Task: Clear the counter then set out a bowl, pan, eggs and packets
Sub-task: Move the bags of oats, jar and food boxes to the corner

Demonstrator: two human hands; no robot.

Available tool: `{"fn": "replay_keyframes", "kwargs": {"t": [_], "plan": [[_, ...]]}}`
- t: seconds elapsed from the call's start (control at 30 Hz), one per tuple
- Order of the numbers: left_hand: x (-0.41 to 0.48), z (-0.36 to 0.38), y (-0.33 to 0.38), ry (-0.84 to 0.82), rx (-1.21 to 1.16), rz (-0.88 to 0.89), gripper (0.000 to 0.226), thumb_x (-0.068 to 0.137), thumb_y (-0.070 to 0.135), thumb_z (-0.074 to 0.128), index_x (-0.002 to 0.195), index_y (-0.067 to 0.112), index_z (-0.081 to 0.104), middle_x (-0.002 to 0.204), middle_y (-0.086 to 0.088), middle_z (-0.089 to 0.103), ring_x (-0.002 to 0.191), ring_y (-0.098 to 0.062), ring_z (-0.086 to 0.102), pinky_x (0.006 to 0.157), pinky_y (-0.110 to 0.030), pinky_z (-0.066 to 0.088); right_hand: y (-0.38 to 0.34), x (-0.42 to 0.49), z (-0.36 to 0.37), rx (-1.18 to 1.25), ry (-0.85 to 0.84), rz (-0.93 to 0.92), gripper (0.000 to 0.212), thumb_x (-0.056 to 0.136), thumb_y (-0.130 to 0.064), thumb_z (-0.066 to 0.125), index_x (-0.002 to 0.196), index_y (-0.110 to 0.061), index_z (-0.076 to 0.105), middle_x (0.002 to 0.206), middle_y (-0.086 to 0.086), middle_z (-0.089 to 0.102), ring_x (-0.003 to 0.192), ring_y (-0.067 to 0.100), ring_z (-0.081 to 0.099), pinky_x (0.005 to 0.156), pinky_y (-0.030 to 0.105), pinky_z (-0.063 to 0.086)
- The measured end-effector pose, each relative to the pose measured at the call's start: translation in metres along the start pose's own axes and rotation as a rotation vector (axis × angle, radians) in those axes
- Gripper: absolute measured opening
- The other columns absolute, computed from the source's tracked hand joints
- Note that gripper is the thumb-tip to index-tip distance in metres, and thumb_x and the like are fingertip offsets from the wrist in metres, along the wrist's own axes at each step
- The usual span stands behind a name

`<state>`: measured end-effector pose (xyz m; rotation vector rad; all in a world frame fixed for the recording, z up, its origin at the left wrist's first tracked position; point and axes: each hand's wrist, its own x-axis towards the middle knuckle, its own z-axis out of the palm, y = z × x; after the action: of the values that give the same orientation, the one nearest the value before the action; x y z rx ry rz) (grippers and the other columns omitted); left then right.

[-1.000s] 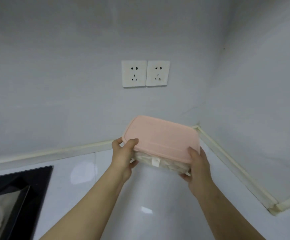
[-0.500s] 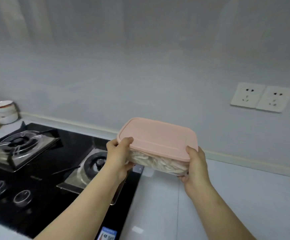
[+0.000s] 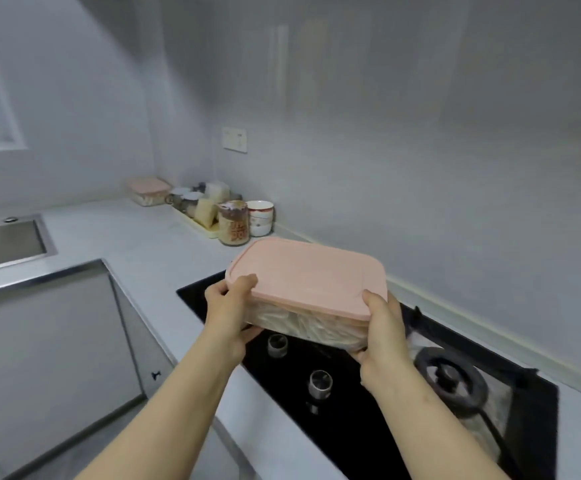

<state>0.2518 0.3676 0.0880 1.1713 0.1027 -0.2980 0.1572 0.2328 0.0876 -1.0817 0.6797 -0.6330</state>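
Note:
A clear food box with a pink lid [image 3: 308,277] is held in the air above the black gas hob [image 3: 351,403]. My left hand [image 3: 228,313] grips its left end and my right hand [image 3: 380,329] grips its right end, thumbs on the lid. Pale food shows through the box's side. Farther along the white counter [image 3: 136,237] stand stacked white bowls [image 3: 260,218], a jar with a printed label [image 3: 233,223], a tray of jars and packets [image 3: 200,209] and a second pink-lidded box [image 3: 148,191] in the corner.
A steel sink [image 3: 5,242] is set in the counter at the left. The hob has two knobs [image 3: 320,381] and a burner [image 3: 450,375] at the right. A wall socket [image 3: 234,140] sits above the bowls. Grey cabinet fronts [image 3: 50,344] lie below.
The view has swung left from the counter's right corner and sockets, across the hob, to the sink end. The box stays in both hands and now hangs over the hob.

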Motion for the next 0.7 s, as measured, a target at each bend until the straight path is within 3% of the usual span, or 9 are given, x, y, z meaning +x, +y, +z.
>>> {"fn": "replay_keyframes", "kwargs": {"t": [0.13,0.23,0.3,0.37,0.53,0.63,0.7], "plan": [[0.062,-0.084,0.055,0.085,0.007,0.033,0.036,0.088,0.027,0.057,0.116,0.022,0.035,0.099,0.001,0.048,0.112,-0.031,0.054,0.081,-0.04,0.051,0.033,-0.007,0.115,0.031,-0.09,0.078,0.029,0.093,-0.022,0.045,0.118,-0.038,0.047,0.097,-0.007,0.059,0.089,0.017,0.057,0.079,0.036,0.048],[0.104,-0.142,0.092,0.129,0.008,0.058,0.035,0.088,0.027,0.057,0.116,0.022,0.035,0.101,-0.001,0.049,0.102,-0.029,0.054,0.073,-0.035,0.05,0.06,-0.01,0.195,0.016,-0.126,0.111,0.025,0.092,-0.02,0.046,0.11,-0.037,0.05,0.096,-0.008,0.059,0.097,0.022,0.058,0.086,0.039,0.047],[0.132,-0.176,0.113,0.159,0.008,0.063,0.035,0.089,0.027,0.056,0.116,0.023,0.035,0.095,0.001,0.049,0.097,-0.028,0.053,0.077,-0.037,0.049,0.078,-0.009,0.241,0.004,-0.143,0.119,0.021,0.092,-0.02,0.046,0.099,-0.038,0.052,0.096,-0.008,0.059,0.102,0.024,0.057,0.092,0.042,0.046],[0.157,-0.204,0.129,0.177,0.014,0.065,0.034,0.089,0.028,0.056,0.114,0.023,0.035,0.092,0.003,0.047,0.097,-0.028,0.052,0.085,-0.041,0.049,0.092,-0.007,0.279,-0.005,-0.169,0.144,0.023,0.091,-0.02,0.046,0.105,-0.039,0.052,0.097,-0.007,0.06,0.1,0.024,0.058,0.091,0.042,0.047],[0.222,-0.257,0.156,0.217,-0.025,0.037,0.036,0.088,0.028,0.057,0.116,0.022,0.035,0.1,-0.001,0.048,0.101,-0.03,0.053,0.079,-0.04,0.051,0.12,0.017,0.362,-0.044,-0.24,0.153,0.025,0.092,-0.02,0.046,0.111,-0.037,0.048,0.093,-0.006,0.059,0.088,0.02,0.059,0.071,0.03,0.048],[0.265,-0.28,0.167,0.234,-0.025,0.022,0.037,0.088,0.028,0.057,0.118,0.023,0.036,0.111,-0.006,0.048,0.11,-0.033,0.053,0.091,-0.046,0.051,0.138,0.041,0.404,-0.066,-0.268,0.167,0.025,0.093,-0.021,0.046,0.114,-0.034,0.047,0.093,-0.004,0.059,0.082,0.017,0.058,0.062,0.027,0.045],[0.303,-0.293,0.177,0.243,-0.019,0.03,0.037,0.088,0.028,0.057,0.118,0.023,0.037,0.106,-0.004,0.051,0.108,-0.033,0.054,0.091,-0.046,0.05,0.152,0.065,0.438,-0.07,-0.283,0.192,0.029,0.092,-0.021,0.046,0.119,-0.032,0.047,0.099,-0.001,0.06,0.083,0.018,0.058,0.06,0.027,0.044]]}}
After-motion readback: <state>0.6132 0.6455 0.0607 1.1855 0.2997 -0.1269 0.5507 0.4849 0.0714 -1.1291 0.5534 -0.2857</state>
